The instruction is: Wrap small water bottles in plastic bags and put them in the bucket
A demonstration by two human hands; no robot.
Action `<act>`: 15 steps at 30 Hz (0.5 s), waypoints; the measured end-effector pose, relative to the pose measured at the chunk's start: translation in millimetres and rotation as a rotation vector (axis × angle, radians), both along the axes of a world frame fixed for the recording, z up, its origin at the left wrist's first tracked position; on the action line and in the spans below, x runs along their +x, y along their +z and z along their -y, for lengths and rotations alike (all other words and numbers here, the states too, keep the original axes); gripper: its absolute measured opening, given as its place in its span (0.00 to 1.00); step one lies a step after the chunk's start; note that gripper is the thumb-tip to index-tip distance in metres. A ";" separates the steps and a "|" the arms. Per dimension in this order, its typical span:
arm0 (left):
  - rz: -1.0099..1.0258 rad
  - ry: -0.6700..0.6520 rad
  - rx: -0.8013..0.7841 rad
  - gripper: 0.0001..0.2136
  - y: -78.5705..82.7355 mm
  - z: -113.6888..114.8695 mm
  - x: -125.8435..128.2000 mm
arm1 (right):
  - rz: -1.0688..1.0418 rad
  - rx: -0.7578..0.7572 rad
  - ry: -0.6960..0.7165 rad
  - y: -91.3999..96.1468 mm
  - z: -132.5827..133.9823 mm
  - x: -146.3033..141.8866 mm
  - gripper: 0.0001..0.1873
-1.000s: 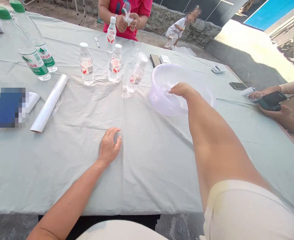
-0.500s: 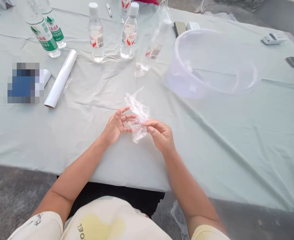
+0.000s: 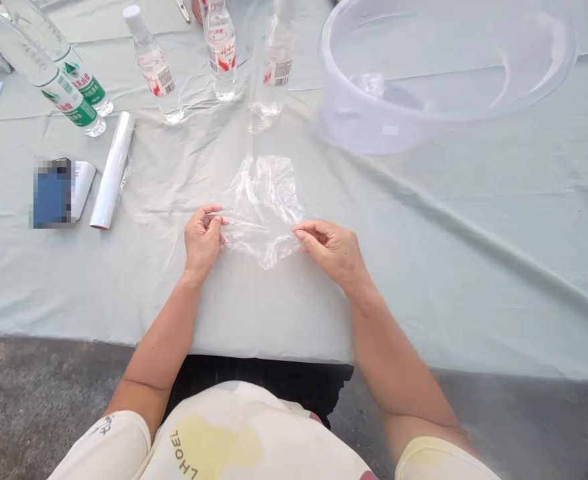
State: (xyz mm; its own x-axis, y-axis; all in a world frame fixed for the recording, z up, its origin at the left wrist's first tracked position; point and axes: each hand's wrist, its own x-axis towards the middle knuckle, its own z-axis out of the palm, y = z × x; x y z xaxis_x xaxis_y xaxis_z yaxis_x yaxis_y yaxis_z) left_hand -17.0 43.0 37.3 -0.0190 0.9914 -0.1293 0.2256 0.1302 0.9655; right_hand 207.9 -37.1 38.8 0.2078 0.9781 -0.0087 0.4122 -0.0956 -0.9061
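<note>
A crinkled sheet of clear plastic film [image 3: 267,207] stretches between my hands, just above or on the pale tablecloth [image 3: 274,313]. My left hand [image 3: 204,240] pinches its left edge with thumb and fingers. On the opposite side my right hand [image 3: 329,253] grips the right edge between thumb and forefinger. The film spreads out away from me, and its near edge hangs in a loose fold. Whether it is a single sheet or a bag I cannot tell.
A roll of plastic film [image 3: 111,173] lies at the left beside a box with a blurred-out blue face [image 3: 57,193]. Behind stand green-labelled water bottles [image 3: 71,100] and red-and-white-labelled bottles [image 3: 159,77], one wrapped in film [image 3: 277,67]. A large translucent basin [image 3: 364,127] stands at the back right.
The bunched film has been spread wider. My left hand, open before, has closed on its left edge and moved left; the right hand keeps its pinch. The view has shifted.
</note>
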 end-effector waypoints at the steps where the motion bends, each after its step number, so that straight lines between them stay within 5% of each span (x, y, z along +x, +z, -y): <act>1: -0.039 0.038 0.018 0.10 -0.1 -3.6 -5.0 | 0.015 -0.035 -0.028 2.6 0.0 4.9 0.09; 4: -0.197 0.118 0.075 0.10 1.3 -12.8 -21.1 | 0.083 -0.115 -0.056 11.2 1.2 20.9 0.10; 9: -0.420 0.194 0.144 0.13 12.0 -13.5 -33.5 | 0.158 -0.326 0.153 25.8 10.1 47.6 0.12; 13: -0.484 0.283 0.395 0.11 27.6 2.8 -24.0 | 0.230 -0.015 -0.125 27.8 13.5 51.6 0.16; 15: -0.528 0.223 0.522 0.06 32.6 10.3 -18.1 | 0.189 0.148 -0.068 22.4 11.3 43.8 0.14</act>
